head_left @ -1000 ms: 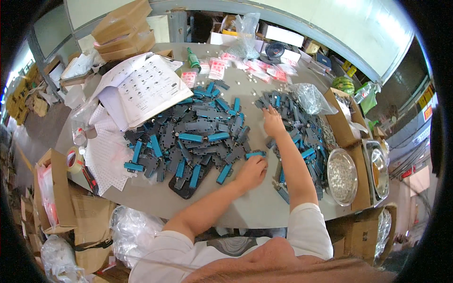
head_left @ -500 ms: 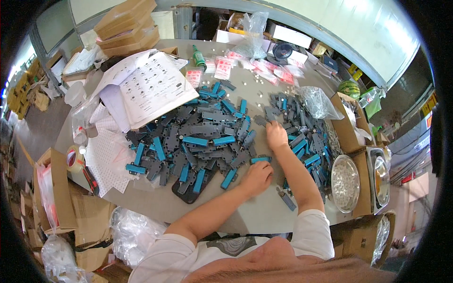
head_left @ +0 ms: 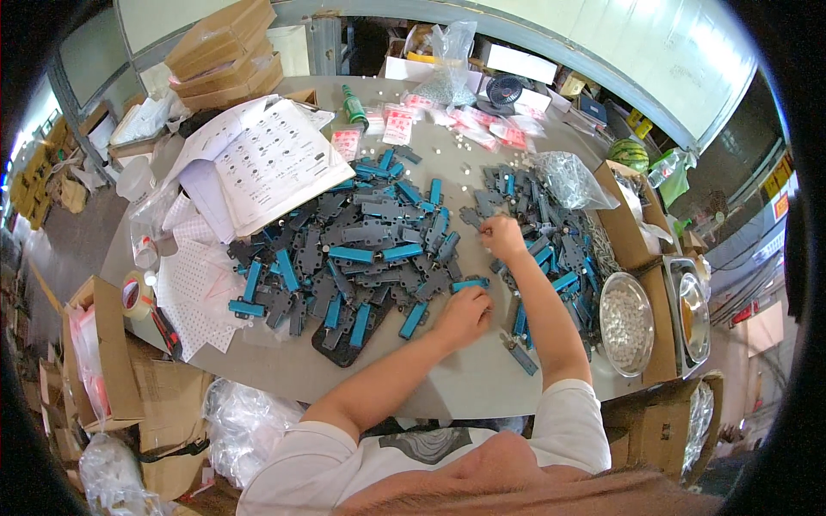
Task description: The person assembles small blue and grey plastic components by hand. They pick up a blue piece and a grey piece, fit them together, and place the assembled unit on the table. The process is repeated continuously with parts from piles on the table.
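Observation:
My left hand point(head_left: 465, 316) is closed over the table, fingers curled inward, just below a small blue and grey plastic fitting point(head_left: 471, 284). Whatever its fingers may hold is hidden. Farther off and to the right, my right hand point(head_left: 503, 236) has its fingertips pressed together beside a flat dark grey plastic piece point(head_left: 470, 217); what they pinch is too small to make out. A big heap of dark grey and blue plastic fittings point(head_left: 366, 232) lies left of my hands. A second heap of similar fittings point(head_left: 568, 249) lies against my right forearm.
An open binder of printed sheets point(head_left: 280, 159) overlaps the left heap's back. A bowl of small white pieces point(head_left: 626, 322) stands at the right, beside cardboard boxes point(head_left: 632, 232). Red-and-white packets point(head_left: 398, 129), a green bottle point(head_left: 353, 107) and a small fan point(head_left: 504, 89) are at the back.
My left hand has shifted slightly up toward the nearby blue and grey fitting. My right hand stays by the flat grey piece, its fingers slightly repositioned. The whole view has shifted a little.

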Motion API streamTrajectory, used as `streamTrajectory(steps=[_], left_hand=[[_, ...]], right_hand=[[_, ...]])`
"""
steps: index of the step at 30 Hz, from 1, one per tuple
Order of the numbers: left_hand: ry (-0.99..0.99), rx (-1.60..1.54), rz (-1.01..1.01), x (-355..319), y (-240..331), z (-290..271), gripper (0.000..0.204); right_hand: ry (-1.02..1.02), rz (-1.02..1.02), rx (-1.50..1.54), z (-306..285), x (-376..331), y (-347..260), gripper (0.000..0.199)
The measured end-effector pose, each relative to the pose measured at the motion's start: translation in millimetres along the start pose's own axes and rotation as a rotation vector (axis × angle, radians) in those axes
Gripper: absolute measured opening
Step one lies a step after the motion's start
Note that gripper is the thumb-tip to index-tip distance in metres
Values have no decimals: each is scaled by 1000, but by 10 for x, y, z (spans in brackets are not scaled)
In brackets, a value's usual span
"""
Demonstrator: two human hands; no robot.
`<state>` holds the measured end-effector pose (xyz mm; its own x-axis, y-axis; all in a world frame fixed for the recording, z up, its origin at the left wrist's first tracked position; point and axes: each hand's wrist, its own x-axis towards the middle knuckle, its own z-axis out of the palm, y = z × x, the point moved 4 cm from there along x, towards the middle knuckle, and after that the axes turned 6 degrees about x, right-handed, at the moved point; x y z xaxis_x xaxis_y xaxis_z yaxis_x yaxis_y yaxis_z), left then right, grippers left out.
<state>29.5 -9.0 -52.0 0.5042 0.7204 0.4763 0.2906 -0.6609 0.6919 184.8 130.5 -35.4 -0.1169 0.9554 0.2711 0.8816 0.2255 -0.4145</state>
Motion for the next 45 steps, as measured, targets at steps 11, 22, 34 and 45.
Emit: streamTrajectory(steps=[11,22,34,45], left_hand=[[32,10,-8,-24,-3,-15,11],[-32,63,-13,-24,-63,-24,12],[25,0,40,-7,-58,67,8],[15,24,24,18,31,-8,9]], right_hand=[[-37,-12,3,-6,-312,-207,11],[-10,-43,167,174,468,-470,11],[-14,-5,-24,262,613,-212,9],[292,614,-473,-2337,-1829,1085,14]])
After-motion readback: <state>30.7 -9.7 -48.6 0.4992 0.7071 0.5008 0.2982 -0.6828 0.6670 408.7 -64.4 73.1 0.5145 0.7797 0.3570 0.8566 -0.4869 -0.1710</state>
